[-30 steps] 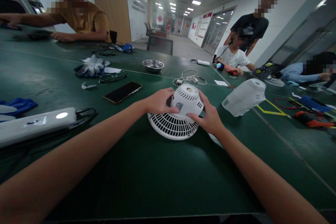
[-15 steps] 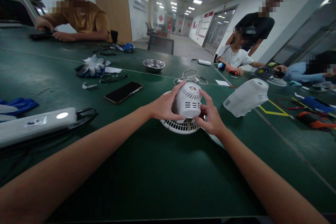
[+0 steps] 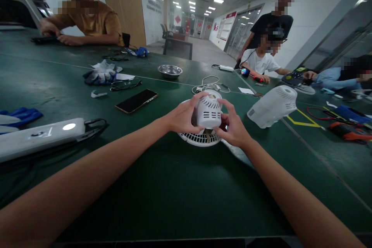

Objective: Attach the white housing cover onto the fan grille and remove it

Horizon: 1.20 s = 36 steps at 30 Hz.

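Because it looks like thin, hard plastic, the white cover (image 3: pixel 209 115) is probably stiff and not very heavy. It is just above the round grille (image 3: pixel 197 140), near the middle of the green table (image 3: pixel 174 193), and I cannot tell if the two touch. Its curved side looks smooth, so it may slip a bit. The slots near its top and the grille's skinny bars could crack if pushed hard. A gentle hold on both round sides seems best.

The left hand (image 3: pixel 183 118) curls around one side, with its thumb low and a finger up near the top. The right hand (image 3: pixel 235 127) pinches the other side between bent fingers and thumb, so the cover is squeezed between them.

Just behind is a white cord (image 3: pixel 216 86). A phone (image 3: pixel 137 101) lies off to the left, and a bigger white shell (image 3: pixel 273 106) lies to the right. Farther back sits a shiny bowl (image 3: pixel 170 73).
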Each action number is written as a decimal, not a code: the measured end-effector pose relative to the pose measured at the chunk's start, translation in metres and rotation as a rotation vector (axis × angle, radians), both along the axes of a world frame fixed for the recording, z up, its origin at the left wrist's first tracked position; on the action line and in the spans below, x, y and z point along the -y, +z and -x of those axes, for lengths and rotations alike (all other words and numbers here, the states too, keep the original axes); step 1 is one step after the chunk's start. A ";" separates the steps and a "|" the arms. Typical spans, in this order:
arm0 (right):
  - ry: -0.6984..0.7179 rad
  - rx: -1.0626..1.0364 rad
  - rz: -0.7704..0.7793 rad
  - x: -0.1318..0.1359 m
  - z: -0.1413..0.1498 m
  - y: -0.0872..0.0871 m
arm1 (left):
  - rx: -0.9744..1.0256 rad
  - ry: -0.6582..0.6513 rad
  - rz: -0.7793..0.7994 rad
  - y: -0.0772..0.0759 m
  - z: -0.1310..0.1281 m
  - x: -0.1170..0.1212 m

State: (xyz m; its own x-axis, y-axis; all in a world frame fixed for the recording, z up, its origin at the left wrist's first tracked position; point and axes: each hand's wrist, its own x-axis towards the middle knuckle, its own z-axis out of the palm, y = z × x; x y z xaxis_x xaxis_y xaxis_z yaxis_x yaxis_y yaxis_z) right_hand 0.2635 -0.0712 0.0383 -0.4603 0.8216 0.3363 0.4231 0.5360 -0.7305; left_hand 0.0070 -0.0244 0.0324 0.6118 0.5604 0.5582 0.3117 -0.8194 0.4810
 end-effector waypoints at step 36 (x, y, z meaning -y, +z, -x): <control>-0.347 -0.448 0.062 -0.030 -0.019 -0.020 | 0.571 0.314 0.343 -0.044 0.029 -0.041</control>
State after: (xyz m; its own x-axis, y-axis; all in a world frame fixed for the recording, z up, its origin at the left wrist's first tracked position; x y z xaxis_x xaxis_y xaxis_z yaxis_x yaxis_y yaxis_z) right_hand 0.2826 -0.0410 0.0187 0.0163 0.9237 0.3827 0.2080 0.3712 -0.9050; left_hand -0.0225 0.0163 -0.0115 0.0603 0.8619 0.5035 0.1315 -0.5068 0.8519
